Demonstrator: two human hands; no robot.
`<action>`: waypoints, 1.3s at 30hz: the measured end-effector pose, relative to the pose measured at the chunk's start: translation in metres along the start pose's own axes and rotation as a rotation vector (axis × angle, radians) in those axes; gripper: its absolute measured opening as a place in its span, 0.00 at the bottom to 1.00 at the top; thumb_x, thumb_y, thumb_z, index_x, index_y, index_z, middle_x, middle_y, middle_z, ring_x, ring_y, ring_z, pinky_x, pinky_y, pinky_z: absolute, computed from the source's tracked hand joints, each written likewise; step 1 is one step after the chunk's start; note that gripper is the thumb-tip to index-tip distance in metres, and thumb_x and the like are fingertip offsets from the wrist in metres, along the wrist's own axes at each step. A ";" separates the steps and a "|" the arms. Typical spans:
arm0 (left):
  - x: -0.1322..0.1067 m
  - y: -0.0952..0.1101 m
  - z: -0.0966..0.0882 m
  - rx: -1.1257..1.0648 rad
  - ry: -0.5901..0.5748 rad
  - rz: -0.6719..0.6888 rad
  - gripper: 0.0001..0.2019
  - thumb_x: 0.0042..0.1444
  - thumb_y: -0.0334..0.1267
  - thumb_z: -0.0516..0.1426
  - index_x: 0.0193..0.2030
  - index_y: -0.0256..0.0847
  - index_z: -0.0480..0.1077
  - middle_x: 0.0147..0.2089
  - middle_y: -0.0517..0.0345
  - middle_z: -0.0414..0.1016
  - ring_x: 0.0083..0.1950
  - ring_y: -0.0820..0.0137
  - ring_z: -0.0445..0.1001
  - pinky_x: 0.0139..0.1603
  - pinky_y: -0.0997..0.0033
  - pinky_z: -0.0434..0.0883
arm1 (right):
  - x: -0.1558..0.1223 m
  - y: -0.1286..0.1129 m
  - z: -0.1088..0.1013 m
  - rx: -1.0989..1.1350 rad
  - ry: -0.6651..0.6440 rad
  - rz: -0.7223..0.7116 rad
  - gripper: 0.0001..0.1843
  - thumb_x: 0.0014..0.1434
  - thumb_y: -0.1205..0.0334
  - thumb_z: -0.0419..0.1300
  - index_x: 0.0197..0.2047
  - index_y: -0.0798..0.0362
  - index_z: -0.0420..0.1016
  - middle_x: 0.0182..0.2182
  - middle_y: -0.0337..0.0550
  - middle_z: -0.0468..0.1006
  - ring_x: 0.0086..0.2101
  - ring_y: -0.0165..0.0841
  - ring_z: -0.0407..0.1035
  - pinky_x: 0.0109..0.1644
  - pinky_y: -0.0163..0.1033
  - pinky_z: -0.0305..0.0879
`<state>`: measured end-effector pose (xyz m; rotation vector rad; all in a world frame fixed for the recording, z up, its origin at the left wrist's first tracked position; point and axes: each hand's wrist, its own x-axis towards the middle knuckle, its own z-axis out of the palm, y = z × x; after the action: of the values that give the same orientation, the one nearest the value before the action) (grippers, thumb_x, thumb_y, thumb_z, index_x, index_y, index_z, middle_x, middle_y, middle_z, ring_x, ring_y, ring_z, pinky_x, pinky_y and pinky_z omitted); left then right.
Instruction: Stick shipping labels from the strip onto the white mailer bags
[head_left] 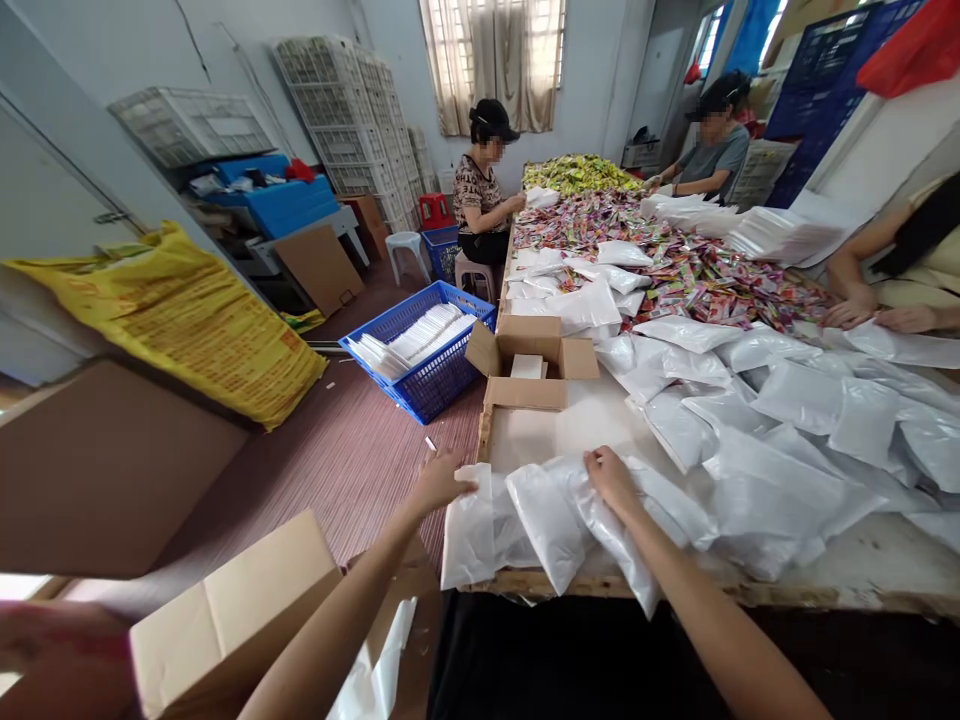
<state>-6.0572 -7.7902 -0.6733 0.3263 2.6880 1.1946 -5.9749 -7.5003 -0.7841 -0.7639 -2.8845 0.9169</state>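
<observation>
A row of filled white plastic bags lies along the near table edge. My right hand grips the top edge of one white bag, its fingers closed on the plastic. To the left, my left hand is at the leftmost bag, thumb stretched toward its upper edge and fingers apart. A small white strip shows just beyond those fingertips; whether they touch it I cannot tell. Another bag lies between my hands, overlapping its neighbours.
An open carton with a white box inside stands ahead. Beside the table are a blue basket of white stacks and a cardboard box. Filled bags pile up at right, colourful packets beyond. Several people sit around the table.
</observation>
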 end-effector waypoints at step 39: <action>-0.028 0.162 0.057 0.167 -0.115 0.779 0.31 0.60 0.46 0.59 0.68 0.47 0.58 0.69 0.44 0.61 0.70 0.54 0.58 0.67 0.47 0.58 | -0.141 -0.013 -0.069 0.945 0.192 0.264 0.35 0.51 0.31 0.59 0.39 0.58 0.77 0.33 0.51 0.79 0.37 0.44 0.74 0.39 0.42 0.70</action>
<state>-5.9958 -7.6514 -0.5881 1.5152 2.6150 1.0377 -5.8454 -7.5369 -0.7022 -1.0076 -1.8376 1.8637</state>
